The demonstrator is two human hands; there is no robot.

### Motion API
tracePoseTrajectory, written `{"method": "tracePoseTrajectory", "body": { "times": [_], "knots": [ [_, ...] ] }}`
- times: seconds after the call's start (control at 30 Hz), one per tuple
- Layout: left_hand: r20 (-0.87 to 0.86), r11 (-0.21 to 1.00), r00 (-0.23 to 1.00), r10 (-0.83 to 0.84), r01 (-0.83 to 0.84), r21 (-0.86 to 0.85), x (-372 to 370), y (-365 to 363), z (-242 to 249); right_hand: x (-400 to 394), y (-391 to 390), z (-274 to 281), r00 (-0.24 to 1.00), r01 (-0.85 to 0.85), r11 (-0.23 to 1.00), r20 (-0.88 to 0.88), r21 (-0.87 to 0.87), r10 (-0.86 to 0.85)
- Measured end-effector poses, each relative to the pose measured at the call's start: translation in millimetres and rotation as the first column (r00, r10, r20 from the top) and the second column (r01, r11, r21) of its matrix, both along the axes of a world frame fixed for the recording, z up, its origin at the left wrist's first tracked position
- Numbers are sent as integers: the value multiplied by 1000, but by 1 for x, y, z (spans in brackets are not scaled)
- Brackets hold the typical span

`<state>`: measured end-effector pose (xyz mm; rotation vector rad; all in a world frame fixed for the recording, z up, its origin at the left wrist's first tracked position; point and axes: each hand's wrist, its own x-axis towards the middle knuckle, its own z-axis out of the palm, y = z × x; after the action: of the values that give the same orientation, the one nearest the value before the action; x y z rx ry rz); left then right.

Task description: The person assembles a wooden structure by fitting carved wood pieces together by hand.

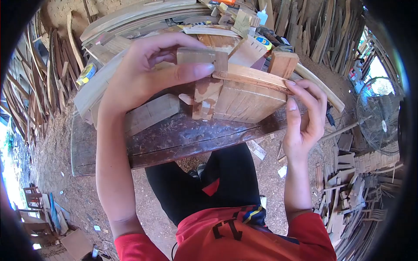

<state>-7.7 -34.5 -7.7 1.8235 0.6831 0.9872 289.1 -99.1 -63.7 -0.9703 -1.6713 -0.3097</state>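
Note:
My left hand [141,76] is closed on a small wooden block [195,55], thumb in front and fingers behind it. The block meets the left end of a thin, slightly curved wooden strip [252,76]. At the strip's other end, my right hand [305,115] pinches it between thumb and fingertips. Just below the strip, a wide wooden block [246,102] with dark lines across its face stands near the bench's front edge. A narrower, stained wood piece [203,101] stands at its left.
On the dark wooden bench [187,139] a pale timber [152,114] lies under my left forearm. A yellow tape measure [86,74] is at the left, another tape measure [263,42] behind the blocks, near a glue bottle [262,16]. A standing fan [381,115] is at the right.

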Motion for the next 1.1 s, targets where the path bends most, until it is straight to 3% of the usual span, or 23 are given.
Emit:
{"method": "tracePoseTrajectory", "body": {
  "times": [0.27,0.57,0.67,0.77,0.87,0.97,1.1],
  "knots": [
    [-122,979,992,37,-12,202,-3,0,1,-4,-3,4,999,30,1000,31,1,-30],
    [-148,979,985,87,-57,196,-2,1,-1,-3,-3,3,997,58,998,56,-2,-58],
    [-126,978,984,125,-101,185,-2,3,-6,-1,-2,2,996,60,998,65,1,-60],
    [-1,952,994,112,-106,288,1,7,-14,-1,0,1,996,62,998,57,-4,-62],
    [-11,915,990,140,-125,384,2,11,-17,-1,1,0,997,63,998,50,-3,-62],
    [-12,955,985,175,-167,246,6,4,-15,-1,3,-1,997,63,998,54,11,-64],
    [-6,958,988,157,-151,244,9,6,-17,0,5,-3,996,63,998,59,24,-64]
  ]
}}
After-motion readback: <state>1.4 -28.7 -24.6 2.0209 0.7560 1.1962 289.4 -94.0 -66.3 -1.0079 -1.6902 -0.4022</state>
